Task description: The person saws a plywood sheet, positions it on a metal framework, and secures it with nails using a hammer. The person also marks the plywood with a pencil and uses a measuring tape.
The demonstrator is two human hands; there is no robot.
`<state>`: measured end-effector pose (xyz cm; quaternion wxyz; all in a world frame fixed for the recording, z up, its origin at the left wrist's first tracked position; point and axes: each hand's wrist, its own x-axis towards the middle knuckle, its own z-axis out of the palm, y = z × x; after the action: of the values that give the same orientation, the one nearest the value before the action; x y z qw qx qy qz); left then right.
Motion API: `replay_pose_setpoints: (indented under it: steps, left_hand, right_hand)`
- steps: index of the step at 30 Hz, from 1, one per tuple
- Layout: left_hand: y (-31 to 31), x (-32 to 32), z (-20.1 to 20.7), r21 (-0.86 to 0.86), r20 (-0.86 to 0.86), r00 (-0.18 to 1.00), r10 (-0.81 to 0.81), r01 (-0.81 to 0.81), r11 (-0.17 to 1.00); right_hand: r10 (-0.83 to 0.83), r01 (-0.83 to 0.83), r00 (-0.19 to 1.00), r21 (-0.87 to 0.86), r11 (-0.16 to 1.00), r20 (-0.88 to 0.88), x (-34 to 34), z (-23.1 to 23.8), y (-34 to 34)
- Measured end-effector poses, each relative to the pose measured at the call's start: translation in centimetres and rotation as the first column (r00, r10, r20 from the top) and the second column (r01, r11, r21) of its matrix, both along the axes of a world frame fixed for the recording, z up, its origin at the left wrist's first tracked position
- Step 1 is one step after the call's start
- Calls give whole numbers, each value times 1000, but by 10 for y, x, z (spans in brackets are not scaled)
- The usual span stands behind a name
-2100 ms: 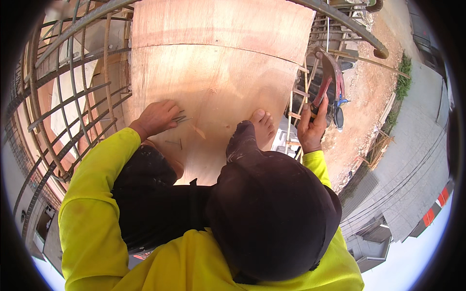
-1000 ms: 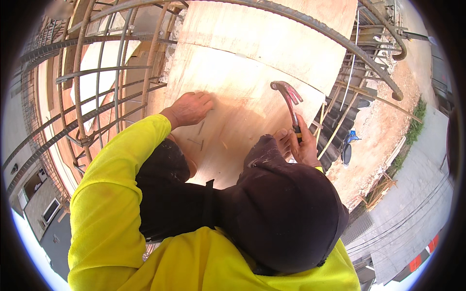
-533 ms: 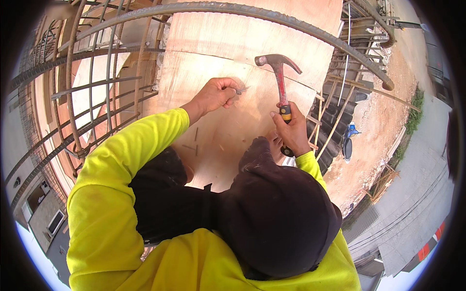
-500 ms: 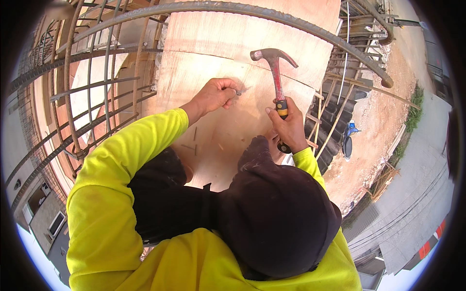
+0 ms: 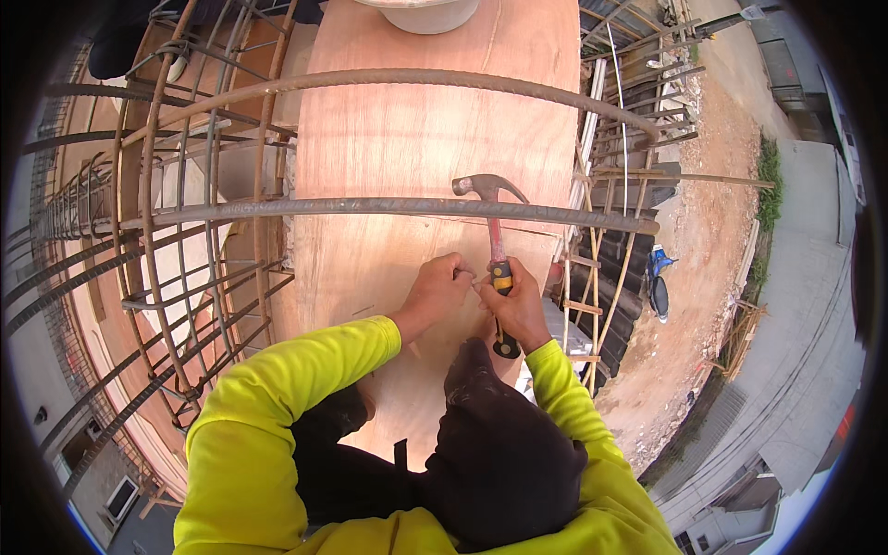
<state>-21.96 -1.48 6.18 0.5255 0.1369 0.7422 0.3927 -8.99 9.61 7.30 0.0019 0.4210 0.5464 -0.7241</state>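
Observation:
My right hand is closed around the black-and-yellow grip of a claw hammer. Its red shaft points away from me, with the worn metal head at the far end. Close beside it, my left hand is pinched, its fingertips nearly meeting those of the right. Thin nails showed in that pinch half a second ago; now the fingers mostly hide them. Both hands are above a plywood sheet, where a few loose nails lie left of my left hand.
Curved rebar crosses above the plywood beyond my hands, passing near the hammer head. A rebar cage stands on the left. A pale round container sits at the far end. Bamboo poles and a dirt strip lie right.
My hands have come together: the left moved right and nearer, the right moved left with the hammer. The view has tilted, bringing the pale container and a second rebar across the plywood into sight.

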Motion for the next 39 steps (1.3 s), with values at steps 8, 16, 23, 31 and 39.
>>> replay_pose_setpoints:
  steps: [8, 16, 23, 31, 39]
  left_hand:
    - [70, 60, 92, -229, 506, 675, 536, -494, 839]
    - [113, 86, 229, -84, 252, 941, 225, -210, 974]
    - [141, -4, 372, 498, -17, 997, -81, 79, 864]
    - [217, -136, 344, 429, -192, 980, 44, 44, 902]
    - [179, -253, 238, 37, -166, 856, 490, -491, 870]
  right_hand:
    - [-403, 410, 911, -85, 908, 83, 39, 80, 30]
    - [-495, 522, 847, -128, 843, 194, 88, 198, 63]
    - [-343, 329, 920, 101, 939, 188, 111, 220, 106]
    - [-57, -82, 950, 422, 903, 306, 39, 194, 200]
    - [109, -229, 951, 417, 880, 290, -106, 197, 294]
